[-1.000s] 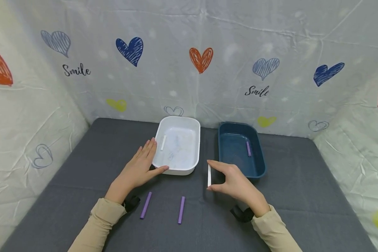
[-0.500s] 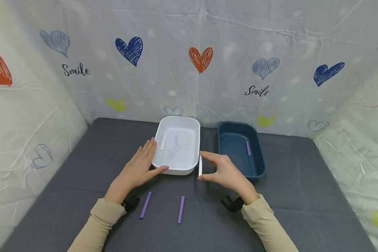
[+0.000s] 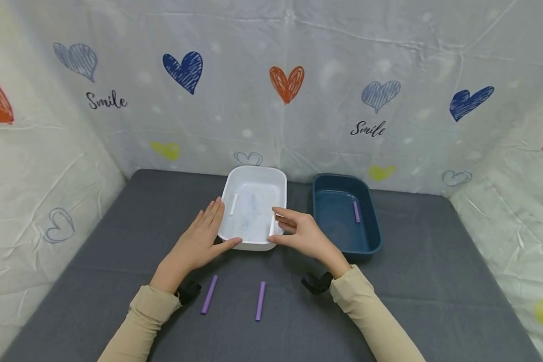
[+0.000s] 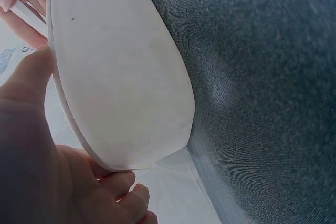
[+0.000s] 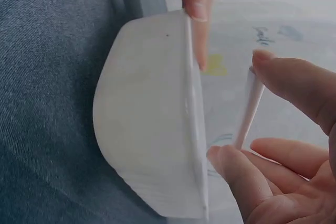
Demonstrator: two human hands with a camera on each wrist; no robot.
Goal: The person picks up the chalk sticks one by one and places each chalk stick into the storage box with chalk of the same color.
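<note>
My right hand (image 3: pixel 277 227) pinches a thin white stick (image 3: pixel 271 224) end to end between thumb and forefinger, just above the right inner side of the white bin (image 3: pixel 253 170). The right wrist view shows the same stick (image 5: pixel 249 108) beside that bin's rim (image 5: pixel 195 129). My left hand (image 3: pixel 210 230) rests against the bin's near left corner, fingers straight along the side and thumb on the front rim. Another white stick (image 3: pixel 234 204) lies inside the bin. The left wrist view shows the bin's outer wall (image 4: pixel 121 77).
A dark blue bin (image 3: pixel 346 177) stands right of the white one with a purple stick (image 3: pixel 356 211) inside. Two purple sticks (image 3: pixel 209 294) (image 3: pixel 260 300) lie on the grey table (image 3: pixel 412 281) near me. Heart-printed cloth walls close in the back and sides.
My right hand has carried the white stick left and away from me, from the table between the bins to over the white bin. The left hand has stayed put.
</note>
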